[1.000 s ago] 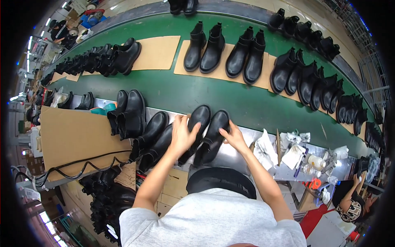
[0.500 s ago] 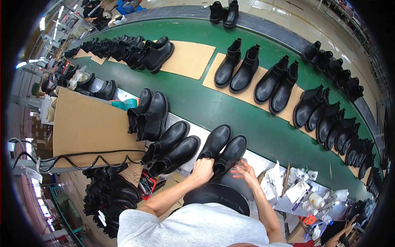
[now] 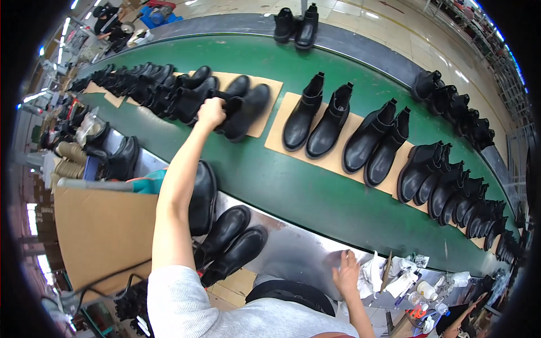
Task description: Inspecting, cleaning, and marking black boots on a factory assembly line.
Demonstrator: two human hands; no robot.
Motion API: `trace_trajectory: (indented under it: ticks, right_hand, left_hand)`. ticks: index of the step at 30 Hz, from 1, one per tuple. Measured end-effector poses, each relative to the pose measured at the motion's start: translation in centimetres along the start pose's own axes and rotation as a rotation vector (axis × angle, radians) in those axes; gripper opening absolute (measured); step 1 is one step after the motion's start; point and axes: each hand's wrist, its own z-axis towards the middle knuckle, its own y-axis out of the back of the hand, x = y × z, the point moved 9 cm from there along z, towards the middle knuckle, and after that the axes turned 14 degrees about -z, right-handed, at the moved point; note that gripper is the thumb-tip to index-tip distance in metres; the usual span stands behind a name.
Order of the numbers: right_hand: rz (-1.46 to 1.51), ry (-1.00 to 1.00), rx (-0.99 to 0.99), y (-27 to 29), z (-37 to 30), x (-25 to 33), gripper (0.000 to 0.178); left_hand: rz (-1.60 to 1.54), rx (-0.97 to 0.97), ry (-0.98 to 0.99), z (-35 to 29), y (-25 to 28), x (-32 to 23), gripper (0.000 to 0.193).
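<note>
With my left arm stretched across the green belt, my left hand (image 3: 211, 113) is closed on the tops of a pair of black ankle boots (image 3: 249, 111). These boots, smeared by motion, are at the right end of the left cardboard sheet (image 3: 271, 90), beside a row of other black boots (image 3: 149, 87). My right hand (image 3: 346, 274) holds nothing, its fingers apart over the metal ledge near crumpled white paper (image 3: 369, 276). On the ledge left of my body sits another pair of black boots (image 3: 234, 245). A further black boot (image 3: 203, 200) is partly hidden behind my left forearm.
More black boots (image 3: 318, 121) stand on a second cardboard sheet (image 3: 274, 127) along the belt (image 3: 248, 169). An upright cardboard panel (image 3: 104, 231) is at my left. Bottles (image 3: 426, 290) and paper clutter the ledge at right. A person (image 3: 107, 22) is at the far left.
My left hand has carried the boots from in front of my body to the cardboard at far left. The right hand has shifted slightly away from me, still empty. The view has moved.
</note>
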Motion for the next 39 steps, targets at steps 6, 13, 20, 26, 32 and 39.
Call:
trace_trajectory:
  ticks: [6,13,20,26,32,39]
  right_hand:
    - [-0.160,0.003,0.176,-2.5,-0.1,-0.4,0.086]
    - [-0.130,0.017,0.179,-1.9,-0.3,0.7,0.091]
    - [0.015,0.060,0.048,-3.4,-1.8,-0.6,0.083]
    - [0.797,-0.249,-0.428,8.5,2.5,-5.9,0.045]
    - [0.511,0.074,-0.210,2.3,6.8,1.5,0.070]
    - [0.949,-0.376,0.059,-2.7,0.0,1.8,0.085]
  left_hand:
    - [-0.217,-0.484,-0.472,1.5,0.5,-15.5,0.021]
    - [-0.175,0.201,-0.031,4.2,-15.8,-27.9,0.041]
    - [-0.351,0.143,-0.417,-3.7,-12.3,-25.5,0.016]
    - [-0.304,0.294,-1.285,-27.4,-4.0,-29.4,0.009]
    - [-0.552,0.524,-1.386,-44.4,-6.0,-25.3,0.008]
    - [-1.253,0.455,0.890,-45.3,-17.2,-4.4,0.070]
